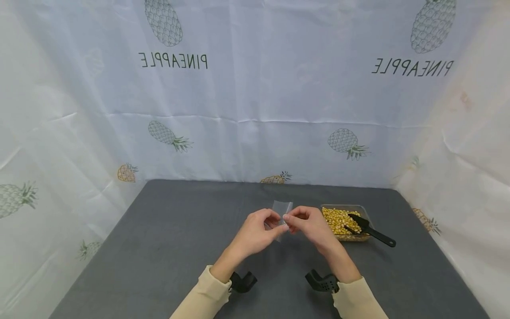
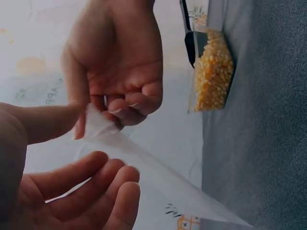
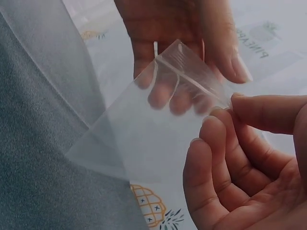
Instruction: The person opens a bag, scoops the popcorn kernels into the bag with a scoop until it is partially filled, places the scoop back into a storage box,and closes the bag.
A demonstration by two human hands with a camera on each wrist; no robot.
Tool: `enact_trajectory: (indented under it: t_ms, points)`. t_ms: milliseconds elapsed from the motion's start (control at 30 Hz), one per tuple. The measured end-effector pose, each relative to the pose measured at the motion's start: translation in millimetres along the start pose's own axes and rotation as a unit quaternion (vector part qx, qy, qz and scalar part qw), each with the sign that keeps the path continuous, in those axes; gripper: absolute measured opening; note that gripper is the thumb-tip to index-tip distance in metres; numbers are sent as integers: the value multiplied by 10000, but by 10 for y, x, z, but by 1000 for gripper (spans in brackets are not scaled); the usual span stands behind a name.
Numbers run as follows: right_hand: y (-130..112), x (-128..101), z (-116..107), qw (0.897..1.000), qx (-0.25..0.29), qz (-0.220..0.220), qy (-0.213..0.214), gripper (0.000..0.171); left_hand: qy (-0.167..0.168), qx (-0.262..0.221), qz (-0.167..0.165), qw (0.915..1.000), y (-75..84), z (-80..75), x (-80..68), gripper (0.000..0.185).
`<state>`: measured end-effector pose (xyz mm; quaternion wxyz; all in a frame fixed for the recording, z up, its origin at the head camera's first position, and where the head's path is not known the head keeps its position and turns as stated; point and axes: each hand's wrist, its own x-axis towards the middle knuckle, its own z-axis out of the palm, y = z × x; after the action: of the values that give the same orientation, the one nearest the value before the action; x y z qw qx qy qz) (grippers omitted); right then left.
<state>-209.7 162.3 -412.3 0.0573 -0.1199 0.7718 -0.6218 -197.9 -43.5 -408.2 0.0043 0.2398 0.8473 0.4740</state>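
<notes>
A small clear zip bag is held up over the grey table, near its middle. My left hand pinches the bag's top edge from the left, thumb in front and fingers behind the film. From the right, my right hand pinches the same edge between thumb and forefinger. In the right wrist view the bag hangs slanted, its zip strip up by the left hand's fingers. In the left wrist view the bag stretches down from both thumbs and looks empty.
A clear tray of yellow corn kernels sits on the table to the right of the hands, with a black scoop lying in it, handle pointing right. A pineapple-print cloth walls in the back and both sides.
</notes>
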Motion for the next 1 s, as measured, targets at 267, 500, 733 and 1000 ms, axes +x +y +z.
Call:
enact_trajectory:
  t_ms: [267, 500, 733, 1000]
  points:
    - [-26, -21, 14, 9996, 26, -194, -222, 29, -194, -365, 67, 9991, -20, 34, 2, 28]
    - [-20, -31, -1, 9992, 107, -285, -253, 28, -292, -642, 202, 9973, -48, 54, 22, 25]
    - [-26, -31, -16, 9992, 55, -299, -272, 28, -342, -662, 192, 9970, -63, 40, 26, 28]
    - [-56, -53, -33, 9982, 47, -228, -558, 28, -253, -682, 204, 9971, -31, 41, 20, 29]
